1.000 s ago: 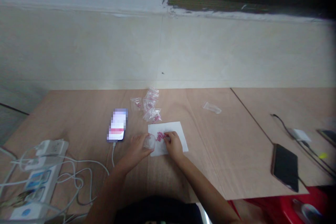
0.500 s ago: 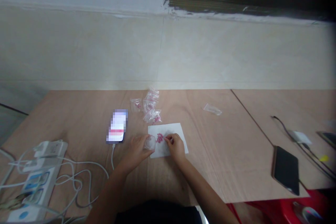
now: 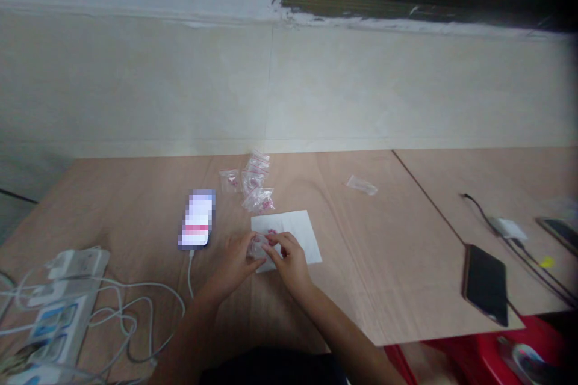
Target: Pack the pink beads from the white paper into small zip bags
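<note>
My left hand (image 3: 238, 257) is closed around a small clear plastic bag (image 3: 257, 246), held over the left edge of a white sheet of paper (image 3: 305, 234). My right hand (image 3: 289, 257) has its thumb and fingers at the bag's mouth, pinched together; whatever they hold is too small to make out. A little heap of pink beads (image 3: 271, 231) lies on the paper, mostly hidden behind my right fingers. Beyond the paper, several clear zip bags (image 3: 259, 200) with pink pieces inside lie in a loose cluster.
A lit phone (image 3: 197, 219) on a white cable lies to the left. At the near left is a power strip (image 3: 67, 313) with tangled cords. A flat clear bag (image 3: 362, 185) lies right of centre. A dark phone (image 3: 486, 284) and black cables (image 3: 519, 243) are far right.
My right hand has moved left from the bead heap to the bag in my left hand, covering most of the beads. The view has shifted slightly.
</note>
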### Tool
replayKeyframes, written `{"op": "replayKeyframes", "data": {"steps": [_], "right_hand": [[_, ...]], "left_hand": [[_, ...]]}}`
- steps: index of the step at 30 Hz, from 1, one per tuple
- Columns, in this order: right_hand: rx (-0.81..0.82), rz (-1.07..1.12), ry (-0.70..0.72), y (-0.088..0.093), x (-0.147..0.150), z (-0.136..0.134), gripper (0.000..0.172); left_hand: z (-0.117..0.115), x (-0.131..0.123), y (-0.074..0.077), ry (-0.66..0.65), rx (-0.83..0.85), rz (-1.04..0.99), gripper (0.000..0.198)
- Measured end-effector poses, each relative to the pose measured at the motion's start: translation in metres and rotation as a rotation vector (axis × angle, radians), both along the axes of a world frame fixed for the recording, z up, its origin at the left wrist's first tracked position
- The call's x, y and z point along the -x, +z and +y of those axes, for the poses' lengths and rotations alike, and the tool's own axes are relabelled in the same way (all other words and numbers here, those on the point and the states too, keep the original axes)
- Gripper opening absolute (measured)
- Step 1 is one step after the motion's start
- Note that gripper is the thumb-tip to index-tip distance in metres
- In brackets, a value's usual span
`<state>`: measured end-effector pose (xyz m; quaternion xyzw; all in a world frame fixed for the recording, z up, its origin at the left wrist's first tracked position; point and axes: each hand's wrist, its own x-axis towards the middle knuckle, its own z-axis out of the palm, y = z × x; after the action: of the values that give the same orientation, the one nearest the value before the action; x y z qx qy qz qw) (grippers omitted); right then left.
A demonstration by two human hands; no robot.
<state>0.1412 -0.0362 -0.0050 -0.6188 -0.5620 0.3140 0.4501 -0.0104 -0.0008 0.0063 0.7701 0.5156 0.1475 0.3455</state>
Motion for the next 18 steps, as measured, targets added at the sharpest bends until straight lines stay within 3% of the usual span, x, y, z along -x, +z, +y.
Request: {"op": "replayKeyframes", "data": {"steps": [4, 8, 13, 18], "right_hand": [[0.066, -0.134, -0.142, -0.026, -0.016, 0.004, 0.018], [0.120, -0.214, -0.131, -0.041, -0.025, 0.012, 0.014], [0.045, -0.144, -0.152, -0.018, -0.019, 0.012, 0.014], [-0.016, -0.017, 0.038, 0.007, -0.001, 0.003, 0.010]], "left_hand": [[-0.003, 0.007, 0.003, 0.019, 0.036, 0.032, 0.043], [-0.004, 0.008, 0.009, 0.034, 0.046, 0.045, 0.040], [0.001, 0.004, 0.011, 0.010, 0.038, 0.064, 0.043], [0.007, -0.001, 0.006, -0.019, -0.004, 0.079, 0.039]]}}
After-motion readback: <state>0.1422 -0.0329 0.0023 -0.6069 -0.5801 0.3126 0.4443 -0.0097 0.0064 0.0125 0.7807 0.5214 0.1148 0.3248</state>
